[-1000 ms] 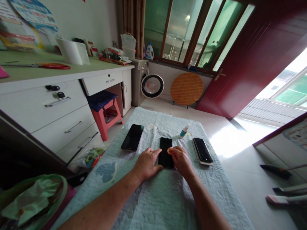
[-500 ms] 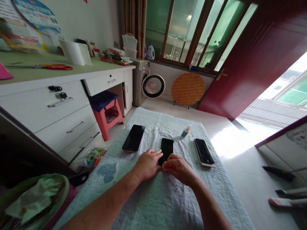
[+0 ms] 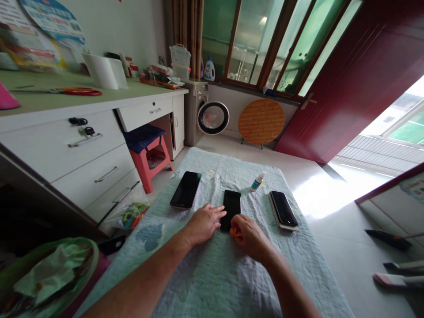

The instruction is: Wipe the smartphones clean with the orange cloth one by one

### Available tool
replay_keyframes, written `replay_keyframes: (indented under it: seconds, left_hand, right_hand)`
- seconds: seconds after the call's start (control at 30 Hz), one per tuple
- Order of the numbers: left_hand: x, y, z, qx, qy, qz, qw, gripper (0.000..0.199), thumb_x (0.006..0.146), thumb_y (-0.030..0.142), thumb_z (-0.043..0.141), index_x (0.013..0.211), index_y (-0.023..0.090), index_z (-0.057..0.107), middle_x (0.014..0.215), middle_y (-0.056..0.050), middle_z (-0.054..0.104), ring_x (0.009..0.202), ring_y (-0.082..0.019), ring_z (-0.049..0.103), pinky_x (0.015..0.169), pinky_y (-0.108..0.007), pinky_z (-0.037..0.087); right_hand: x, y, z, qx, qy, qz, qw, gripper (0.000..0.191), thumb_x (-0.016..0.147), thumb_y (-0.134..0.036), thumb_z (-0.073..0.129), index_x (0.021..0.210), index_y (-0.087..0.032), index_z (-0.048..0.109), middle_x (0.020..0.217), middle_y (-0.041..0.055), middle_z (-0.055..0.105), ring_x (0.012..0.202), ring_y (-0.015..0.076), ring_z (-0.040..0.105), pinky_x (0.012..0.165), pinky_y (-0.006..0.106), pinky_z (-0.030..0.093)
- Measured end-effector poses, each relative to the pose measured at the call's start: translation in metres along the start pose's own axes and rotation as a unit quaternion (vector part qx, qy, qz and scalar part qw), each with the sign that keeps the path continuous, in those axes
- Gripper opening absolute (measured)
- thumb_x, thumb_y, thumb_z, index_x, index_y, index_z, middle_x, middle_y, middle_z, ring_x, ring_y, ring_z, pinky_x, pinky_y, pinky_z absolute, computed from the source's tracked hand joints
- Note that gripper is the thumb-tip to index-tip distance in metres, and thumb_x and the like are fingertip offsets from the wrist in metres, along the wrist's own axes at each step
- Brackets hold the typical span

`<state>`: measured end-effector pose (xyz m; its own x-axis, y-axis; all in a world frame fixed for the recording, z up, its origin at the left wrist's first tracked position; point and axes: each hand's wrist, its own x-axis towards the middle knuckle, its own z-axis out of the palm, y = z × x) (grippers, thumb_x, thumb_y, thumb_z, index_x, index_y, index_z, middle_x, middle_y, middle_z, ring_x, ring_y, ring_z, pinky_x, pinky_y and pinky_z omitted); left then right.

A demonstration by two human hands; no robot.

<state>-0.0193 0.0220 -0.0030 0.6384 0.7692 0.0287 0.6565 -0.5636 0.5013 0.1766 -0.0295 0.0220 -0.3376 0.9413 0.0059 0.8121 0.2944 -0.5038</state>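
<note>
A black smartphone (image 3: 232, 204) lies face up on the quilted cloth in front of me. My left hand (image 3: 206, 224) rests flat at its left side, fingers stretched out with the tips on the phone's edge. At the phone's lower right, my right hand (image 3: 245, 232) is closed on a small orange piece (image 3: 234, 231), mostly covered by the fingers; its kind is unclear. Further left lies a larger dark phone (image 3: 186, 190). Another phone (image 3: 283, 209) sits on a pale flat item to the right. A small spray bottle (image 3: 257, 182) stands beyond the middle phone.
The pale blue quilted cloth (image 3: 212, 282) covers the low table. A bin (image 3: 94, 265) stands at lower left, near a red stool (image 3: 147, 170) and a white desk (image 3: 99, 152). Behind are a washing machine (image 3: 192, 115) with its door open and a round wooden tabletop (image 3: 261, 121).
My right hand has shifted slightly right along the phone's bottom end with the orange piece. My left thumb has drawn back from the lower left corner; the left fingers stay at the edge.
</note>
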Motion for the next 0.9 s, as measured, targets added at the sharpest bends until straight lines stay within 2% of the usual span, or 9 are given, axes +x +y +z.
replay_keyframes:
  seconds: [0.17, 0.37, 0.47, 0.63, 0.73, 0.9]
  left_hand:
    - [0.002, -0.001, 0.000, 0.003, 0.004, 0.001, 1.000, 0.044, 0.088, 0.016, 0.059, 0.131, 0.023, 0.059, 0.143, -0.003, 0.053, 0.118, -0.024, 0.052, 0.105, -0.038, 0.040]
    - [0.002, 0.001, -0.001, -0.015, 0.023, 0.004, 1.000, 0.044, 0.090, 0.010, 0.048, 0.129, 0.025, 0.060, 0.138, -0.002, 0.057, 0.113, -0.021, 0.056, 0.101, -0.033, 0.044]
    - [0.002, -0.001, 0.001, -0.012, 0.023, 0.006, 1.000, 0.044, 0.090, 0.011, 0.049, 0.130, 0.025, 0.060, 0.139, -0.001, 0.057, 0.112, -0.021, 0.055, 0.100, -0.033, 0.044]
    - [0.002, -0.007, 0.005, 0.013, 0.026, 0.019, 0.999, 0.046, 0.088, 0.011, 0.050, 0.132, 0.024, 0.059, 0.141, 0.000, 0.055, 0.110, -0.022, 0.054, 0.100, -0.035, 0.044]
    - [0.001, -0.008, 0.007, 0.021, 0.033, 0.026, 0.999, 0.047, 0.088, 0.010, 0.050, 0.131, 0.024, 0.059, 0.141, 0.001, 0.055, 0.108, -0.022, 0.054, 0.099, -0.034, 0.044]
    - [0.001, -0.005, 0.006, 0.024, 0.026, 0.012, 0.999, 0.046, 0.088, 0.015, 0.054, 0.132, 0.026, 0.058, 0.142, 0.001, 0.054, 0.110, -0.023, 0.053, 0.100, -0.037, 0.043]
  right_hand:
    - [0.006, -0.011, 0.017, -0.038, 0.022, -0.008, 0.999, 0.013, 0.079, -0.007, 0.050, 0.080, -0.019, 0.054, 0.083, 0.0010, 0.054, 0.074, 0.0131, 0.047, 0.067, 0.023, 0.031]
    - [0.014, -0.016, 0.038, -0.065, 0.072, -0.057, 0.994, 0.016, 0.078, -0.005, 0.053, 0.084, -0.019, 0.057, 0.091, 0.0026, 0.058, 0.082, 0.0148, 0.049, 0.073, 0.024, 0.031]
    - [0.013, -0.018, 0.031, -0.069, 0.057, -0.044, 0.995, 0.013, 0.080, -0.007, 0.052, 0.083, -0.019, 0.057, 0.089, 0.0022, 0.057, 0.080, 0.0143, 0.048, 0.071, 0.024, 0.030]
    - [0.000, -0.011, 0.000, -0.065, -0.018, 0.009, 0.998, 0.016, 0.078, -0.005, 0.049, 0.080, -0.019, 0.056, 0.082, 0.0012, 0.055, 0.076, 0.0129, 0.049, 0.068, 0.022, 0.030]
    - [-0.005, -0.005, -0.012, -0.079, -0.039, 0.030, 0.996, 0.015, 0.076, -0.006, 0.050, 0.080, -0.019, 0.056, 0.081, 0.0012, 0.055, 0.077, 0.0135, 0.049, 0.067, 0.023, 0.030]
    - [-0.001, -0.007, -0.003, -0.106, -0.024, 0.026, 0.994, 0.014, 0.077, -0.006, 0.050, 0.080, -0.019, 0.056, 0.081, 0.0014, 0.055, 0.076, 0.0136, 0.049, 0.066, 0.023, 0.029]
